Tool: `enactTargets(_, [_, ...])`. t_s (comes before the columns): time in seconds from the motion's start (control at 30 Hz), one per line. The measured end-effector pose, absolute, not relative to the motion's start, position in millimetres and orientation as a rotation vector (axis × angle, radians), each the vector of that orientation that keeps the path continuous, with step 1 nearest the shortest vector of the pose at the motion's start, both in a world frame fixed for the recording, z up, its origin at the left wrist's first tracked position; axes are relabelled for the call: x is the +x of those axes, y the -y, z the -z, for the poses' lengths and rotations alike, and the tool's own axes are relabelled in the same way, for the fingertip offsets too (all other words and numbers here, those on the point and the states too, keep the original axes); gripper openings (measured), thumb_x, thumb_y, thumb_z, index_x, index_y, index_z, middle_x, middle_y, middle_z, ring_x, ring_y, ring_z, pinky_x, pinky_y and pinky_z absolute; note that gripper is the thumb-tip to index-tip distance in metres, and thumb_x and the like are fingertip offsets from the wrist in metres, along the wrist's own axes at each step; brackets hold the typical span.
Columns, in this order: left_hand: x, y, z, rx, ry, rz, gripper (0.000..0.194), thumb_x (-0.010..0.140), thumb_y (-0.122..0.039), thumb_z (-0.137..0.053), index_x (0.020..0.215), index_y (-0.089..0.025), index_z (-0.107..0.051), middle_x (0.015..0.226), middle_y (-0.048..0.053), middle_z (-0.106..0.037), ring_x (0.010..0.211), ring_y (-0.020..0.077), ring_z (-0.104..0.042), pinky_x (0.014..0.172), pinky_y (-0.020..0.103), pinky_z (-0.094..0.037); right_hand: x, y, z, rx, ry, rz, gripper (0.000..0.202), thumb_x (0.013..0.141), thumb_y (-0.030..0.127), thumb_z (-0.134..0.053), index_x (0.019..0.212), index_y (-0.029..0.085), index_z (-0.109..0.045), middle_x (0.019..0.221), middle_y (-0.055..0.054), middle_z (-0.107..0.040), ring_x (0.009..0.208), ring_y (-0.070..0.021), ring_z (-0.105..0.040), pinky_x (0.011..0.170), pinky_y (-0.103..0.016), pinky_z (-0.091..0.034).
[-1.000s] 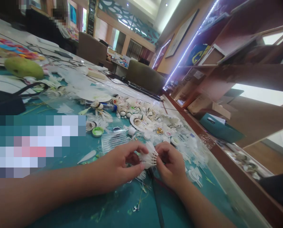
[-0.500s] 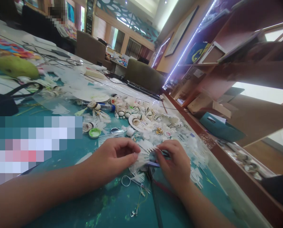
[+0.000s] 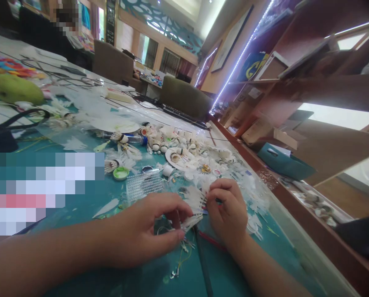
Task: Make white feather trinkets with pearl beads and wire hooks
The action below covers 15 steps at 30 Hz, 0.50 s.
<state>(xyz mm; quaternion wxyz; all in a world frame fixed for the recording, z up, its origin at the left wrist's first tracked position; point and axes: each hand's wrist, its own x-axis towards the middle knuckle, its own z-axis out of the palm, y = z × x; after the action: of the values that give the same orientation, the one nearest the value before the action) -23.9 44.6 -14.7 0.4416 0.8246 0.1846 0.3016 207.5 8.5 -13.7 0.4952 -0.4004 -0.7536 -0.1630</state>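
Above the green mat (image 3: 135, 282), the white feather piece (image 3: 194, 199) is pinched by its stems in the right hand (image 3: 230, 212), left hand (image 3: 144, 231) parted beside it, contact unclear; gentle steadying seems called for.

Right hand (image 3: 229, 212) pinching a white feather fan (image 3: 195, 200) by its quill side, feathers spread leftward. Left hand (image 3: 150, 231) at the fan's lower left, thumb and fingers curved and parted; contact unclear. Beyond the left hand, a clear studded sheet (image 3: 142, 185) on the green mat (image 3: 104, 282), small dish of green (image 3: 121, 173) just beside it. Farther out, a white oval plate (image 3: 172, 161) amid heaped shuttlecock pieces (image 3: 158, 145); blue-capped bottle (image 3: 135, 138) lying to their left. Green fruit (image 3: 15, 89) at far left. Dark strap (image 3: 204, 262) below the hands, running toward the near edge.
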Motion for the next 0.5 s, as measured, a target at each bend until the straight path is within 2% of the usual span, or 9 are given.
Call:
enactTargets(0.07, [-25, -43, 17, 2.081, -0.48, -0.779, 0.033, 0.086, -0.023, -0.07, 0.119, -0.026, -0.067, 0.118, 0.005, -0.07, 0.109, 0.0246, -0.067, 0.096, 0.036, -0.056, 206, -7, 14, -0.952, 1.835, 0.394, 0.027, 0.091, 0.001, -0.057, 0.091, 0.028, -0.06, 0.094, -0.003, -0.06, 0.081, -0.0202, -0.062, 0.068, -0.036, -0.055])
enactTargets(0.13, [-25, -42, 19, 2.088, -0.499, -0.824, 0.035, 0.086, -0.025, -0.071, 0.12, -0.028, -0.065, 0.136, 0.007, -0.061, 0.13, 0.0288, -0.058, 0.107, 0.04, -0.052, 206, -6, 14, -0.933, 1.854, 0.391, 0.028, 0.091, 0.0, -0.058, 0.092, 0.028, -0.061, 0.096, -0.004, -0.059, 0.082, -0.02, -0.062, 0.068, -0.035, -0.056])
enactTargets(0.23, [-24, -42, 19, 2.058, -0.529, -0.859, 0.033, 0.087, -0.025, -0.072, 0.119, -0.03, -0.065, 0.152, 0.007, -0.05, 0.151, 0.0313, -0.038, 0.123, 0.048, -0.036, 206, -4, 14, -0.915, 1.891, 0.381, 0.028, 0.09, 0.0, -0.061, 0.094, 0.027, -0.062, 0.099, -0.004, -0.057, 0.085, -0.0197, -0.062, 0.069, -0.035, -0.058])
enactTargets(0.37, [-26, -40, 21, 1.983, -0.491, -0.88, 0.035, 0.088, -0.025, -0.072, 0.123, -0.032, -0.067, 0.164, 0.005, -0.042, 0.159, 0.0314, -0.026, 0.128, 0.051, -0.025, 205, -3, 15, -0.896, 1.934, 0.337, 0.029, 0.089, -0.001, -0.064, 0.098, 0.027, -0.065, 0.107, -0.005, -0.053, 0.086, -0.0183, -0.063, 0.068, -0.032, -0.061])
enactTargets(0.5, [-27, -39, 28, 1.978, -0.414, -0.902, 0.043, 0.088, -0.026, -0.074, 0.13, -0.032, -0.066, 0.166, 0.006, -0.041, 0.158, 0.0333, -0.029, 0.128, 0.051, -0.027, 204, -2, 18, -0.867, 1.999, 0.233, 0.028, 0.09, 0.0, -0.063, 0.101, 0.026, -0.067, 0.122, -0.007, -0.048, 0.089, -0.0168, -0.067, 0.072, -0.033, -0.064])
